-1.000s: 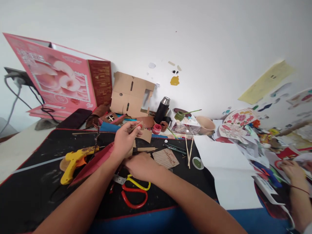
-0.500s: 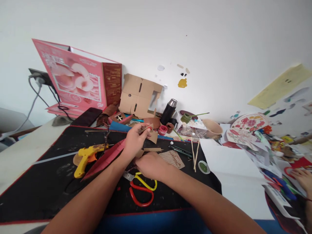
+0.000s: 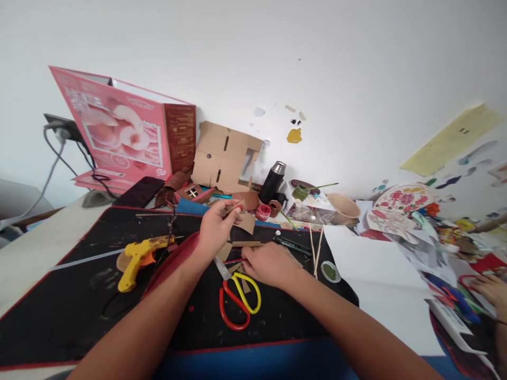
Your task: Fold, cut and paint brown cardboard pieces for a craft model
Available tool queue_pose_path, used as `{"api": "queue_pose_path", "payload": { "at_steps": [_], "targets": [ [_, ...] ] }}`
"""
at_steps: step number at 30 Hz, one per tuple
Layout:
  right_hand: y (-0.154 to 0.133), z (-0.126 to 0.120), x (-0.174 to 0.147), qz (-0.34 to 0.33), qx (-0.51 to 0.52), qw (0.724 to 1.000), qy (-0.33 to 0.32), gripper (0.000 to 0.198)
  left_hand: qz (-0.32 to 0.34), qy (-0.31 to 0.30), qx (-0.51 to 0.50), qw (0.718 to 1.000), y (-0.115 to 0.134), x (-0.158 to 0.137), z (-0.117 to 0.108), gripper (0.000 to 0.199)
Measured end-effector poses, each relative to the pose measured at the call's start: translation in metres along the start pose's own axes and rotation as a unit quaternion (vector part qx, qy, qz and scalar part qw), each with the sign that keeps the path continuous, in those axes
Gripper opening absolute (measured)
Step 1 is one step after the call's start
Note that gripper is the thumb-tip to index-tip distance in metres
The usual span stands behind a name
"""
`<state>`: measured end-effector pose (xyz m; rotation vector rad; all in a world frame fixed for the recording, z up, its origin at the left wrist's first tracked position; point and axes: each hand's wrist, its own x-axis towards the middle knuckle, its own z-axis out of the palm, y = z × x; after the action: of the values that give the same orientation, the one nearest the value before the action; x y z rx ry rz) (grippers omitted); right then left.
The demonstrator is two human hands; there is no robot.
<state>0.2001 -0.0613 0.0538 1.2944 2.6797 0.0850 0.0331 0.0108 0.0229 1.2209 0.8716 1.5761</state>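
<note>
Since the earlier frame, the scissors (image 3: 237,293) have been turned: the blades now point up toward the hands and the red and yellow handles lie nearer to the person, while the right hand (image 3: 269,264) has been shifted a little to the right. A small cardboard strip (image 3: 233,209) is held up by the left hand (image 3: 216,228), pinched closed between thumb and fingers (image 3: 234,216) above the black mat (image 3: 79,295) on the tabletop. The right hand is laid on the mat just beside the scissor blades, fingers curled down over cardboard scraps (image 3: 246,244); whether something is gripped there cannot be told. A corrugated piece (image 3: 292,256) is partly covered by this hand. The yellow glue gun (image 3: 138,253) rests well to the left, untouched, and a folded cardboard box (image 3: 225,158) leans against the wall behind. As a judgement, the cutting of small pieces seems partly done, because several cut scraps already lie about, but the held strip is not yet fixed to anything, and gluing seems left. Another person's hand (image 3: 491,287) is seen at the far right among coloured papers.
</note>
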Motion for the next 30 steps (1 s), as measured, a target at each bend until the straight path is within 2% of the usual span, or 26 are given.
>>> {"api": "queue_pose_path", "payload": {
  "at_steps": [5,12,17,22,24,26,28,30],
  "targets": [
    [0.008,0.008,-0.010,0.062,0.003,0.998,0.005,0.028,-0.001,0.011,-0.001,1.000,0.001,0.001,-0.001,0.045],
    [0.010,0.010,-0.012,0.075,0.025,0.996,0.037,0.023,-0.004,0.016,-0.002,1.000,0.002,0.002,-0.001,0.047],
    [0.015,0.012,-0.011,0.089,0.031,0.994,0.048,0.019,0.011,0.021,0.015,1.000,0.003,-0.002,0.002,0.040],
    [0.022,0.021,-0.010,0.158,0.095,0.979,0.084,0.012,0.046,-0.020,0.058,0.997,0.006,-0.017,0.012,0.024],
    [0.026,0.025,-0.009,0.175,0.168,0.963,0.118,0.009,0.057,-0.051,0.073,0.994,0.007,-0.024,0.017,0.019],
    [0.030,0.030,-0.007,0.191,0.268,0.931,0.157,0.005,0.063,-0.076,0.085,0.991,0.008,-0.030,0.021,0.016],
    [0.033,0.038,-0.005,0.209,0.380,0.881,0.187,0.007,0.063,-0.090,0.097,0.989,0.008,-0.034,0.024,0.015],
    [0.036,0.047,0.000,0.232,0.491,0.816,0.199,0.014,0.056,-0.095,0.101,0.989,0.007,-0.036,0.026,0.015]
  ]
}}
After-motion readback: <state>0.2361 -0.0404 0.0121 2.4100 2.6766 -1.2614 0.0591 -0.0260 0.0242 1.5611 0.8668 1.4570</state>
